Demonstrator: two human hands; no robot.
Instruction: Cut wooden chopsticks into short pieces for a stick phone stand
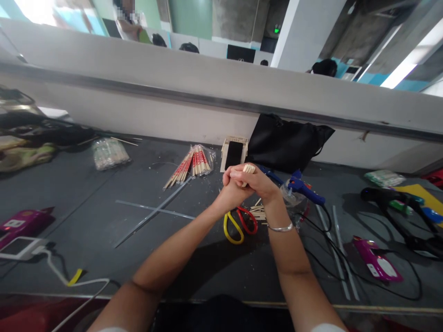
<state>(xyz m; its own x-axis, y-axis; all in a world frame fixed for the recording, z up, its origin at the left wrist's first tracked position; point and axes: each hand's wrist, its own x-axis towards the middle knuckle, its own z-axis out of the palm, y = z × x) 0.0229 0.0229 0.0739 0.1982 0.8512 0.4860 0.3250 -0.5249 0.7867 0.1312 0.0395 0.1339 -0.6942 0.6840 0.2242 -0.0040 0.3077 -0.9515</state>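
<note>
My right hand [263, 184] is closed around a bundle of short wooden sticks [248, 169], whose pale ends stick out at the top of the grip. Pressed against it, my left hand [233, 192] has its fingers wrapped about the same bundle; most of the sticks' length is hidden. Below the hands lie scissors [233, 234] with one yellow and one red handle loop, their blades covered from sight. Several loose short stick pieces [258, 213] lie beside them. To the right of my right hand rests a blue glue gun [306, 188] with a black cord.
Red-wrapped chopsticks [200, 161] lie back left of my hands. Clear glue sticks [158, 210] cross on the table [138, 258]. Behind stand a dark phone [234, 155] and a black bag [285, 145]. Magenta devices [378, 260] with cables sit at both sides. A low partition [194, 110] runs behind.
</note>
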